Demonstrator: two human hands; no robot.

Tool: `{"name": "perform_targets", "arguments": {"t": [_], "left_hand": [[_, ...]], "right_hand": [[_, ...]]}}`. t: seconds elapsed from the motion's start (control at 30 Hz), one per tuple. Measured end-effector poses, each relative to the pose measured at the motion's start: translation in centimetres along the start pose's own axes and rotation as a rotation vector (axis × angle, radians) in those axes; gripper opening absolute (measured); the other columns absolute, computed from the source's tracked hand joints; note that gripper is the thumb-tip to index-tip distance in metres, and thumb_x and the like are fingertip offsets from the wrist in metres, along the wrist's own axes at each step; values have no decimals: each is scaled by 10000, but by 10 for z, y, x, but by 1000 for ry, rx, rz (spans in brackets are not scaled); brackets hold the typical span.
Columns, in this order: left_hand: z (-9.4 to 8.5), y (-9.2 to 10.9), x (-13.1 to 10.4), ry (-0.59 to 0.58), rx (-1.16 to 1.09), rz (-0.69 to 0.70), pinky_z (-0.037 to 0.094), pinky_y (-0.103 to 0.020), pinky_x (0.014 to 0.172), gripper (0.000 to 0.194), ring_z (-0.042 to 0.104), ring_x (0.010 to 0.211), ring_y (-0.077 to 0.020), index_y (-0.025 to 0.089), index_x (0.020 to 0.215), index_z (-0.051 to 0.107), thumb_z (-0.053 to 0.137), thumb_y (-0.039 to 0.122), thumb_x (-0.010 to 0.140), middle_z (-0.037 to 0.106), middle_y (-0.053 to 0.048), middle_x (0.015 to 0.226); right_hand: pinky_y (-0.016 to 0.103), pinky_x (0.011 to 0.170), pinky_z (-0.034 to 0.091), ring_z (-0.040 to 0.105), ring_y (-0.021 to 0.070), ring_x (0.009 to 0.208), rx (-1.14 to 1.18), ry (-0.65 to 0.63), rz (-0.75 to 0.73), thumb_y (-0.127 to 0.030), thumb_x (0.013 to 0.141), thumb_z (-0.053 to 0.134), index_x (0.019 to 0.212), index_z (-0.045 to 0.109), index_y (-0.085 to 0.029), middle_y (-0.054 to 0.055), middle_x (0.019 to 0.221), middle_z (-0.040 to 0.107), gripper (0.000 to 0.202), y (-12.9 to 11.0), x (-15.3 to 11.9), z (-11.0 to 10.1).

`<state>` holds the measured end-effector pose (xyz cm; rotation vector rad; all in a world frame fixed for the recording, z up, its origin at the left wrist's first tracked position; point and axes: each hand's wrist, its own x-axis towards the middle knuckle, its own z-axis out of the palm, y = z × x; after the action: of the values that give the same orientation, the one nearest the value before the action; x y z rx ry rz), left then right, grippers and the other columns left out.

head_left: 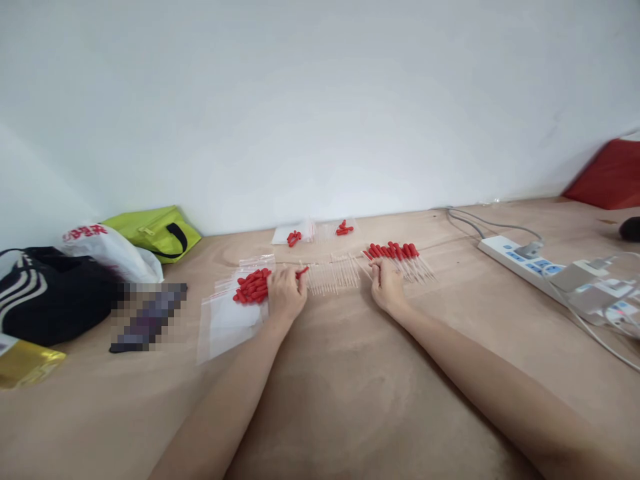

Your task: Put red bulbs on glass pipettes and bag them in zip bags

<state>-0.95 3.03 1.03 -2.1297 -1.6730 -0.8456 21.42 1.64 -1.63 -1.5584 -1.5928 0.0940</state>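
My left hand (289, 291) is closed in a pinch on a small red rubber cap (302, 272), just right of a pile of similar red caps (254, 287) lying on clear zip bags (227, 328). My right hand (387, 285) has its fingers curled together around a thin wooden stick, most of it hidden by the fingers. Between the hands lies a row of bare wooden sticks (333, 275), side by side. Beyond and right of my right hand, several sticks with red caps on their far ends (399, 252) lie in a row.
Toward the wall are two small groups of red caps (294, 238) on clear bags. On the left lie a lime-green bag (155, 230), a white plastic bag (107, 253), a black bag (55, 293) and a gold packet (30, 363). A power strip (515, 257) with plugs and cables sits right.
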Motion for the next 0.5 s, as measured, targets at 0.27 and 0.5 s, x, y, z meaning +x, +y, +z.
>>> {"name": "perform_targets", "arguments": {"t": [0.27, 0.5], "left_hand": [[-23, 26, -46, -203, -270, 336, 351, -359, 774, 294, 533, 888, -209, 188, 1132, 502, 360, 206, 875, 647, -53, 938], [-28, 31, -37, -236, -293, 315, 327, -369, 814, 221, 531, 877, -191, 200, 936, 581, 374, 174, 861, 653, -25, 903]], "right_hand": [[296, 709, 316, 516, 162, 772, 24, -382, -539, -176, 877, 306, 998, 511, -174, 62, 844, 578, 238, -5, -33, -28], [288, 725, 305, 517, 150, 794, 21, -424, -564, -166, 881, 319, 1022, 524, -170, 64, 874, 590, 249, -11, -31, -26]]}}
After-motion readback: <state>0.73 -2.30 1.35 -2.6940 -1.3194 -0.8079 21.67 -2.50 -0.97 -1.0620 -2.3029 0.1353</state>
